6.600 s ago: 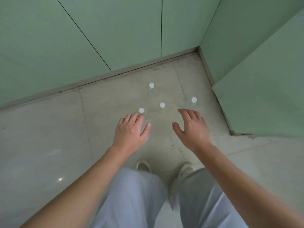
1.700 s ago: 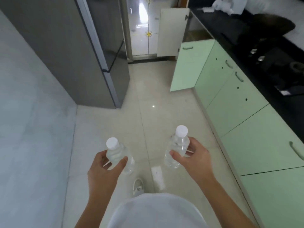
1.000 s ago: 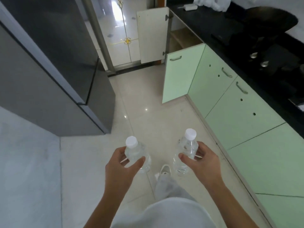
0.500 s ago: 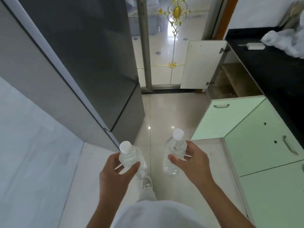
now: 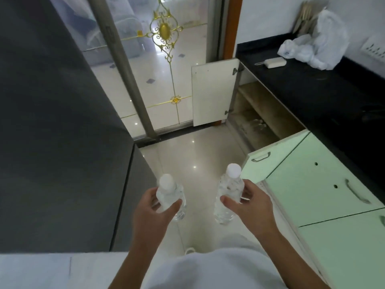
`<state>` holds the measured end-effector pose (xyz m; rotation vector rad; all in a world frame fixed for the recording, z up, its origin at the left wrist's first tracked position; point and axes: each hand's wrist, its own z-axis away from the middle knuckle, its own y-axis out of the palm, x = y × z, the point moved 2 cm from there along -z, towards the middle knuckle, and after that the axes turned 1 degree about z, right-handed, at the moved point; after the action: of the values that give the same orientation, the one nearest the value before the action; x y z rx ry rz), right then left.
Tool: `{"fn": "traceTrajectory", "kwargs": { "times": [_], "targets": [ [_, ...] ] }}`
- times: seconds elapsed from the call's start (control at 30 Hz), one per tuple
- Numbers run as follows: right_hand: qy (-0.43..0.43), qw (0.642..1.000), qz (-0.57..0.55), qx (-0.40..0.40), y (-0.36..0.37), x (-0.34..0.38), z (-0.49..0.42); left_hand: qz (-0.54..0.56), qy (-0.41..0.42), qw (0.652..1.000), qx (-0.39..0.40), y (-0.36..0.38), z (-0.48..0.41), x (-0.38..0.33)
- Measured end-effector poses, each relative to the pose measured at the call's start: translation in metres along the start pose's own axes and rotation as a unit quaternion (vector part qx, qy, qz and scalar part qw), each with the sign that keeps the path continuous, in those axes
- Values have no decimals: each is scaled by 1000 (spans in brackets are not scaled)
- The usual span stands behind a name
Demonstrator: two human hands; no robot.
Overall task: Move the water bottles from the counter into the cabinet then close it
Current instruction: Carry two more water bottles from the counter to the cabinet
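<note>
My left hand (image 5: 155,213) grips a clear water bottle (image 5: 169,195) with a white cap, held upright at waist height. My right hand (image 5: 248,207) grips a second clear bottle (image 5: 228,195), also upright. Ahead on the right, the cabinet (image 5: 258,115) under the black counter stands open, its white door (image 5: 213,94) swung left and a green door (image 5: 273,157) swung out toward me. Inside it a wooden shelf shows, with faint clear bottles (image 5: 257,124) on the bottom.
A dark grey fridge (image 5: 62,142) fills the left side. A black counter (image 5: 325,88) on the right carries white plastic bags (image 5: 316,49) and a small white box (image 5: 274,63). Closed green cabinet doors (image 5: 325,184) run below it. A glass sliding door (image 5: 162,69) lies ahead.
I picked up two bottles from the floor, turned, and walked closer to the open cabinet. Both hands keep their bottles; the cabinet interior now shows more fully.
</note>
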<state>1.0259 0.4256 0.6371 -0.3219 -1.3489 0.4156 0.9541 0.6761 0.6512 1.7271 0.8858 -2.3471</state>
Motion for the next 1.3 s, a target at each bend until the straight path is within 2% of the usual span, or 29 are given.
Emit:
{"fn": "traceTrajectory", "kwargs": {
  "times": [0.13, 0.3, 0.6, 0.77, 0.9, 1.03, 1.17, 1.3],
  "targets": [
    [15, 1000, 10, -15, 0, 11, -59, 0, 21, 999, 28, 20, -66, -24],
    [6, 1000, 7, 1, 22, 23, -161, 5, 2, 1000, 17, 46, -150, -37],
    [-79, 991, 3, 111, 60, 97, -346, 18, -27, 996, -85, 65, -278, -89],
    [-84, 990, -19, 111, 65, 123, -414, 27, -24, 994, -106, 78, -340, -114],
    [-59, 995, -30, 75, 57, 117, -452, 6, -7, 998, -57, 98, -397, -130],
    [8, 999, -31, 15, 38, 99, -481, -10, 23, 999, 32, 135, -465, -145],
    [95, 990, -27, -95, 16, 87, -497, -34, 51, 985, 159, 182, -533, -163],
    [180, 958, -26, -221, 0, 77, -500, -77, 75, 951, 291, 235, -588, -184]
  ]
}}
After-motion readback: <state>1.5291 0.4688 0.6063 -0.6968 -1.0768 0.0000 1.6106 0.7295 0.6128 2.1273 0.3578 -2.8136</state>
